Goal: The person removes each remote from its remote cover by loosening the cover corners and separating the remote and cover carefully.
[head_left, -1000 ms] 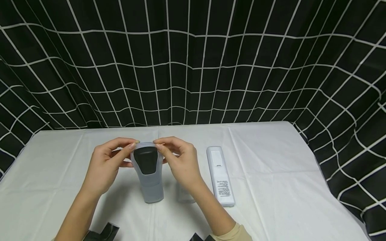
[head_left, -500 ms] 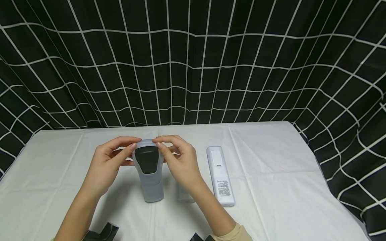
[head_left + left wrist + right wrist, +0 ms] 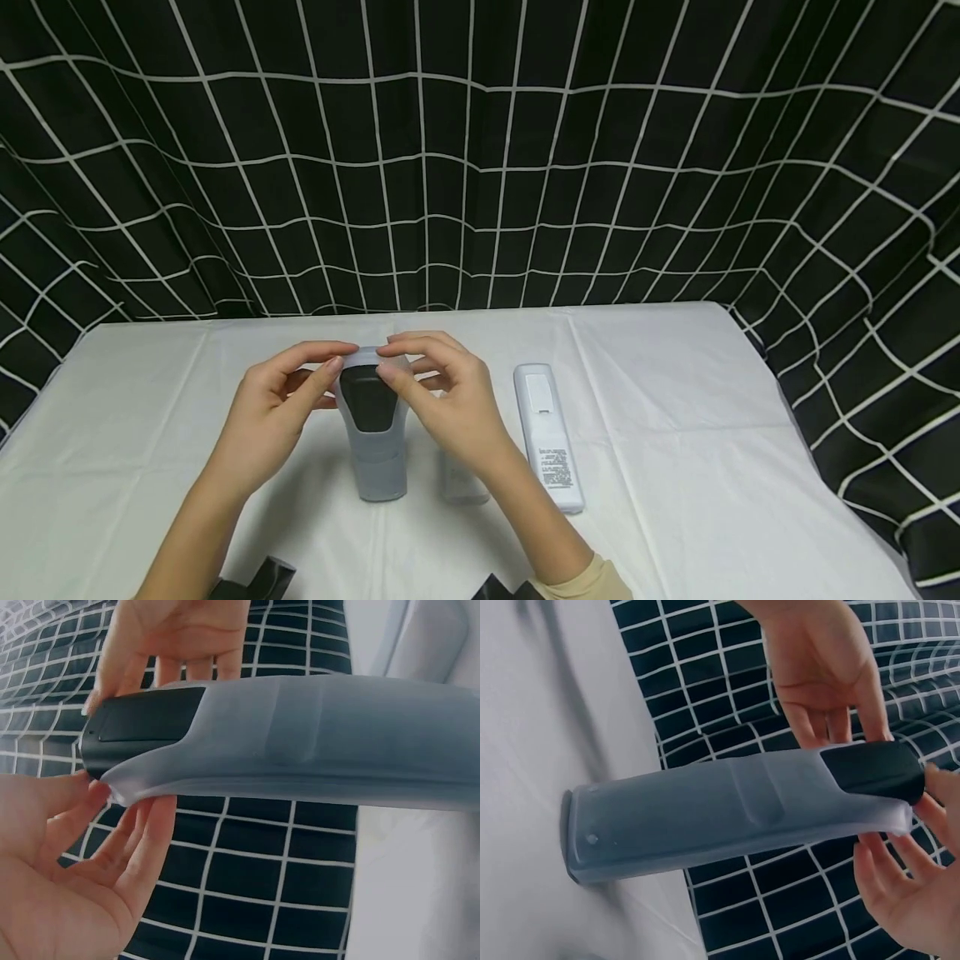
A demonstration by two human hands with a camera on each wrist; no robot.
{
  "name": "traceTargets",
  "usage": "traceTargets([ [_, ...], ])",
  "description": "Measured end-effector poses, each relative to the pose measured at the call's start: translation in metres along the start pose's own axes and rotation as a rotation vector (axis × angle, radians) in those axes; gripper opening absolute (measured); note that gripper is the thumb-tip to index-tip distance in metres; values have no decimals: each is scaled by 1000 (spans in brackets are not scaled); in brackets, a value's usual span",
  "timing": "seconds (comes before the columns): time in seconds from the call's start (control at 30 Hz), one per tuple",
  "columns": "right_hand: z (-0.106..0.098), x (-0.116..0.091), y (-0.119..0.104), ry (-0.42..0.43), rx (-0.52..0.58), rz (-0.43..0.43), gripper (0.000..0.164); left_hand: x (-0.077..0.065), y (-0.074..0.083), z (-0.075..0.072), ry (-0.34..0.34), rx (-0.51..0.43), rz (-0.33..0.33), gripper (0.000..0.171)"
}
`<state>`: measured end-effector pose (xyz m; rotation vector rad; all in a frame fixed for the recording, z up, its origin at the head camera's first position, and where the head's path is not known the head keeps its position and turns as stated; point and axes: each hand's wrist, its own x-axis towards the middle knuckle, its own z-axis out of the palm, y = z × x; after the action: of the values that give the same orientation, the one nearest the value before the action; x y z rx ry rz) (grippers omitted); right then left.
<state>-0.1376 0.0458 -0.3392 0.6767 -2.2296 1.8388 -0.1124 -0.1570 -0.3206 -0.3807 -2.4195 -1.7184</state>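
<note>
A black remote control (image 3: 369, 400) sits in a translucent silicone cover (image 3: 381, 471), its dark end bare at the cover's opening. The cover stands tilted, its lower end on the white cloth, as the right wrist view (image 3: 660, 825) shows. My left hand (image 3: 273, 408) pinches the cover's left rim near the top between thumb and fingers. From the right, my right hand (image 3: 453, 400) holds the same end, its thumb on the upper edge of the dark part and its index finger on the cover's top rim. Part of the rim is hidden by fingertips.
To the right lies a white remote control (image 3: 550, 437), back side up with a printed label. A pale translucent item (image 3: 463, 483) lies partly under my right forearm. Behind the white-clothed table (image 3: 675, 375) hangs a black curtain (image 3: 480, 192) with white grid lines.
The cover's top end has shifted slightly right and up. My right thumb has moved from the cover's rim inward to the dark part's edge. My left hand has moved slightly right.
</note>
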Motion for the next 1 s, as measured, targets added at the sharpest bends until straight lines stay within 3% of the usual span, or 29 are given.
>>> traceTargets([
  [0.53,-3,-2,-2,-93,-66,-21,37,-1,-1,2,13,41,26,28],
  [1.0,-3,-1,1,-17,-78,-78,37,-1,-1,6,7,40,37,29],
])
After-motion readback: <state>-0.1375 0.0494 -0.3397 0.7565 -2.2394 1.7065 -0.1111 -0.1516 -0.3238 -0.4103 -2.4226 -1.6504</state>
